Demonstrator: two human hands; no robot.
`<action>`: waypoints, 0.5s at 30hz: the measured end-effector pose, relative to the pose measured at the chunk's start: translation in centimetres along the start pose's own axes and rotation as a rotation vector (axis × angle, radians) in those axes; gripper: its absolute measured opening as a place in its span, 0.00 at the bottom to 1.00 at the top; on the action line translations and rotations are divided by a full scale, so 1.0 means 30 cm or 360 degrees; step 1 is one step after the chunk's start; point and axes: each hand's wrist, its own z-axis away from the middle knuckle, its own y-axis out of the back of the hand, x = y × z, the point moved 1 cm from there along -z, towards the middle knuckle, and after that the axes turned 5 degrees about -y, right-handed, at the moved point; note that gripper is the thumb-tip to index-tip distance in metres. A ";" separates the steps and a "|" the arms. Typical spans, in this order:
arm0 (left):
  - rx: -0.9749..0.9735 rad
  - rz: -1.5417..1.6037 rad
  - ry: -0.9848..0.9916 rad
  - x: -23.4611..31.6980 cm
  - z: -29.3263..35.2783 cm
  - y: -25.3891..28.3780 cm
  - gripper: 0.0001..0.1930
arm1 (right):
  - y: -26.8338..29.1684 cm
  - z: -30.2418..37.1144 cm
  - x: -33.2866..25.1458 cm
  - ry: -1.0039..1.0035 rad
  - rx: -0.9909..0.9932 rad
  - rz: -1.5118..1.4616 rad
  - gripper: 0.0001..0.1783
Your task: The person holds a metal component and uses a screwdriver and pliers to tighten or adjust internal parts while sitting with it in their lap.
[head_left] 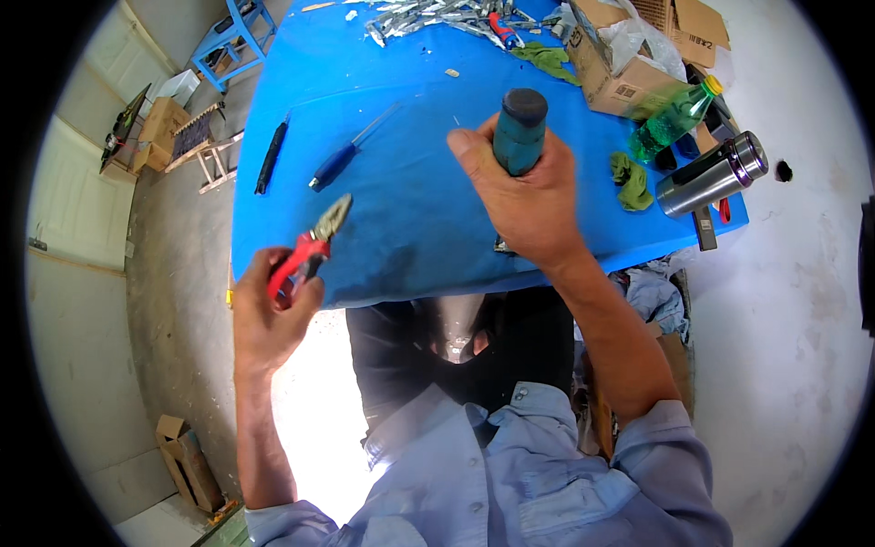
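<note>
My left hand (278, 310), at the table's near left edge, is closed around the red handles of a pair of pliers (314, 239). The metal jaws point up and away, over the blue tabletop. My right hand (533, 187) grips a tool with a thick teal handle (519, 137) and a dark end, held above the table. The tool's working end is hidden, so its kind does not show. By the heel of that hand a small dark piece (501, 244) shows on the cloth. A blue-handled screwdriver (337, 167) and a black pen-like tool (272, 157) lie beyond the pliers.
Many metal pieces (428, 20) are heaped at the far edge, with a red-and-blue-handled tool (503, 31) and a green cloth (547, 60). On the right are a cardboard box (606, 77), a green bottle (670, 126), a steel flask (711, 178) and another green cloth (631, 182).
</note>
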 end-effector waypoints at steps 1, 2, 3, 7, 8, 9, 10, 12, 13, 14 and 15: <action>0.0037 0.0139 -0.0061 0.051 -0.010 0.010 0.23 | -0.002 -0.002 0.005 0.0009 -0.0010 -0.0013 0.12; 0.0117 0.0212 -0.0242 0.102 -0.029 0.012 0.26 | -0.002 -0.002 0.015 0.0017 -0.0016 -0.0024 0.12; 0.0207 0.0276 -0.0419 0.161 -0.043 0.023 0.28 | -0.006 -0.004 0.017 0.0027 -0.0030 -0.0046 0.11; 0.0307 0.0125 -0.0841 0.406 -0.104 0.080 0.30 | 0.006 -0.003 0.006 0.0002 -0.0051 -0.0049 0.12; 0.0295 0.0085 -0.0943 0.433 -0.115 0.067 0.31 | -0.002 -0.001 0.011 0.0035 -0.0033 -0.0061 0.14; 0.0284 0.0046 -0.1047 0.460 -0.128 0.052 0.31 | -0.006 0.001 0.014 0.0067 -0.0013 -0.0072 0.15; 0.0253 0.0032 -0.1140 0.477 -0.141 0.029 0.31 | -0.006 0.005 0.013 0.0090 -0.0008 -0.0051 0.14; 0.0097 -0.0092 -0.1185 0.499 -0.156 0.005 0.31 | -0.006 0.009 0.012 0.0137 -0.0001 -0.0013 0.13; 0.0017 -0.0149 -0.1210 0.510 -0.163 -0.009 0.30 | -0.011 0.006 0.023 0.0202 0.0004 -0.0048 0.13; -0.0049 -0.0213 -0.1196 0.507 -0.167 -0.023 0.30 | -0.020 0.005 0.034 0.0269 0.0007 -0.0093 0.13; -0.0115 -0.0277 -0.1181 0.504 -0.169 -0.035 0.30 | -0.018 0.005 0.032 0.0275 0.0007 -0.0120 0.13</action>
